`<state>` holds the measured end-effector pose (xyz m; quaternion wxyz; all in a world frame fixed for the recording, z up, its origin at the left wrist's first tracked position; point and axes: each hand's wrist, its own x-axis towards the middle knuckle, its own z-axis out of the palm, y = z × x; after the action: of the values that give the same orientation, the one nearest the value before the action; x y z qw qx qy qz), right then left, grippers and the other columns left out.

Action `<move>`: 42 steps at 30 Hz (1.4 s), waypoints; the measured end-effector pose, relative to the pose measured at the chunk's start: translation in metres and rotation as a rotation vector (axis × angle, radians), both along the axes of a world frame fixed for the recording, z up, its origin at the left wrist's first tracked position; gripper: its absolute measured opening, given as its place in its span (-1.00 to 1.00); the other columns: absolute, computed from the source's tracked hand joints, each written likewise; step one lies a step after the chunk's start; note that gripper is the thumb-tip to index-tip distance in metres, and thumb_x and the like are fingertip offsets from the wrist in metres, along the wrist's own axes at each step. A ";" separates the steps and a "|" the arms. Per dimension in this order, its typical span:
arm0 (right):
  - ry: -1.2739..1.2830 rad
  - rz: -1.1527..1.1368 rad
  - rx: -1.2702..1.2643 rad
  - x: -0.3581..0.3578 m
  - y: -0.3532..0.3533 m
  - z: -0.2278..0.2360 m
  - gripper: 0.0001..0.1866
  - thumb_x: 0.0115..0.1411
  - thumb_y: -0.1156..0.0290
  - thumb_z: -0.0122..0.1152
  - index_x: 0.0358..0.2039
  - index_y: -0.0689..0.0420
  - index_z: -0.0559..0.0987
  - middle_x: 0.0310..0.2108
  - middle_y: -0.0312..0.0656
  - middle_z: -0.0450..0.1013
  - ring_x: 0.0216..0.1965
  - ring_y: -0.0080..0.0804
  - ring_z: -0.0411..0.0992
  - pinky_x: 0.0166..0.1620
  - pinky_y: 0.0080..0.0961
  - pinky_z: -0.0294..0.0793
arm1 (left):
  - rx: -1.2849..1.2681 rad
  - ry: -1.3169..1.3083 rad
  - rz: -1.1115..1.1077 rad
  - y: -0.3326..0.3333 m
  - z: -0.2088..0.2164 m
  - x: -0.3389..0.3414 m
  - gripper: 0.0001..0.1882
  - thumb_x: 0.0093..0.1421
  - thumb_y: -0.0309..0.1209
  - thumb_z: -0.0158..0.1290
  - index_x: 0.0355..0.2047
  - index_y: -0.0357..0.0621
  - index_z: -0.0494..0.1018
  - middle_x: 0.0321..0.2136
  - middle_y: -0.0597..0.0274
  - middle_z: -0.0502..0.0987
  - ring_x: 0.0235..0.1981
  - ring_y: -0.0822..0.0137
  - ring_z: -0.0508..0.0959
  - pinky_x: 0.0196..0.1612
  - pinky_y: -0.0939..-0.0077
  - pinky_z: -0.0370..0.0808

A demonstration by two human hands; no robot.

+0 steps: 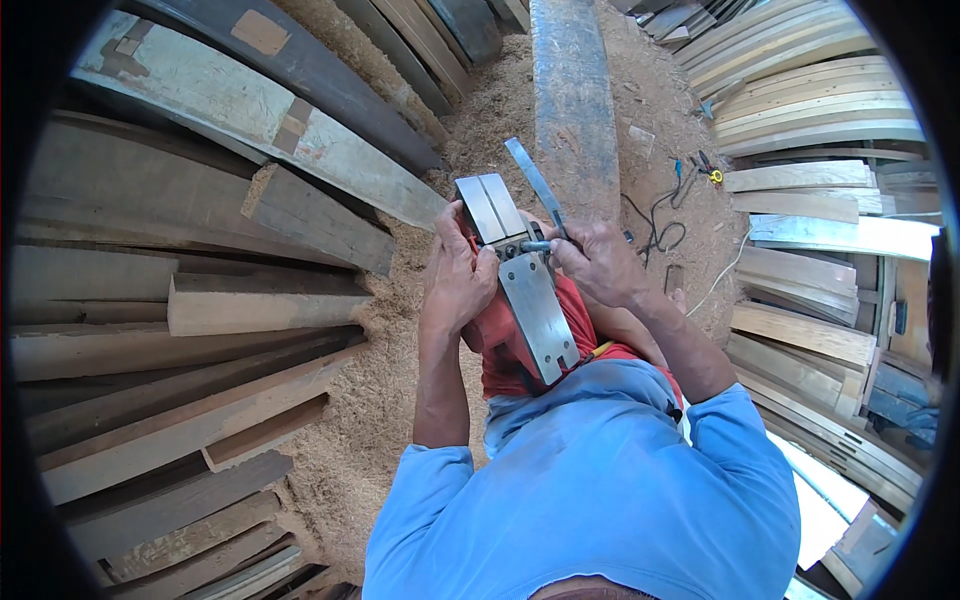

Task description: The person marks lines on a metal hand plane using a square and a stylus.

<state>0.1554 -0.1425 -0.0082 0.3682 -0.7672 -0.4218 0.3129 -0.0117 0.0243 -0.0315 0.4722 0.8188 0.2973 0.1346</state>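
An electric hand planer (540, 318) with a red body lies upside down on my lap, its bare metal sole plates facing up. My left hand (462, 275) is closed around the planer's left side, with the thumb near the gap between the plates. Closed in my right hand (603, 262) is a short round metal wrench (536, 246), its end at the bolts of the cutter block (513, 247). A flat steel strip (534, 180) sticks up from the same hand. I cannot tell whether strip and wrench are one piece.
Stacked timber beams (265, 303) crowd the left side. Piles of lighter boards (800, 205) line the right. A long worn plank (575, 90) lies ahead on the sawdust-covered floor. A dark cord (657, 225) and yellow-handled pliers (714, 175) lie right of it.
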 end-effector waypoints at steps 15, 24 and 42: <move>-0.376 0.191 -0.041 -0.003 0.002 0.003 -0.73 0.32 0.33 0.18 -0.10 0.24 0.63 -0.45 0.05 0.57 -0.34 0.08 0.57 -0.22 -0.05 0.53 | 0.047 0.029 0.005 0.000 -0.001 -0.002 -0.32 0.25 -0.51 -0.06 0.34 -0.25 -0.03 0.13 -0.28 0.43 0.17 -0.10 0.51 0.27 0.10 0.38; -0.020 -0.093 0.133 -0.011 0.000 0.003 -0.76 0.33 0.37 0.09 -0.20 0.25 0.65 -0.36 0.03 0.62 -0.35 0.02 0.60 -0.24 -0.16 0.56 | 0.216 -0.079 0.251 -0.009 0.004 -0.009 -0.49 0.15 -0.48 0.03 0.15 -0.19 0.36 0.08 -0.22 0.48 0.09 -0.14 0.47 0.19 0.00 0.38; -0.242 -0.087 0.226 -0.029 -0.017 -0.017 -0.57 0.34 0.49 0.14 0.22 0.17 0.54 -0.21 0.09 0.60 -0.26 -0.02 0.61 -0.18 -0.22 0.57 | 0.288 -0.189 0.190 -0.013 0.005 -0.019 -0.73 0.00 -0.65 -0.08 -0.38 -0.25 0.61 0.00 -0.02 0.60 0.06 0.11 0.50 0.17 0.22 0.44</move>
<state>0.1262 -0.1600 -0.0254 0.4120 -0.7706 -0.4619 0.1522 -0.0308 0.0118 -0.0262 0.3610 0.8300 0.3051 0.2961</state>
